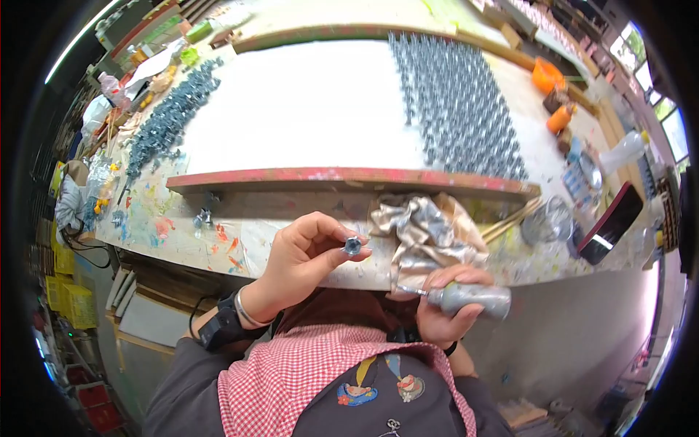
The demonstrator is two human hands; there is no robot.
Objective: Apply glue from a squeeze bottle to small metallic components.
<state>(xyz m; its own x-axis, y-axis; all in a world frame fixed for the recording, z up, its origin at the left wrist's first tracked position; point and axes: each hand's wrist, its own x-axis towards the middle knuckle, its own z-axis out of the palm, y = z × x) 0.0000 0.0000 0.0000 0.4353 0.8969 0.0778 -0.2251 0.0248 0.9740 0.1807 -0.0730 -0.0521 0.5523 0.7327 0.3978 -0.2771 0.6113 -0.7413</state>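
Observation:
Between the thumb and fingertips of my left hand (295, 255) is a small blue-grey piece (352, 246), held just in front of the table's near edge; its exact kind is too small to tell. My right hand (440, 320) is wrapped round a small squeeze bottle (480, 297) with grey contents, tilted so that its thin metal nozzle (413, 289) points left. The nozzle tip is apart from the piece, lower and to its right. A crumpled, grey-stained cloth (429, 237) lies on the table just beyond my right hand.
Beyond a red-edged wooden bar (349, 176) lies a white board (306, 109). Similar small pieces stand in dense rows (462, 109) on its right; a loose heap (171, 120) lies left. At the right are a phone (610, 224), a clear container (547, 221) and an orange bottle (561, 119).

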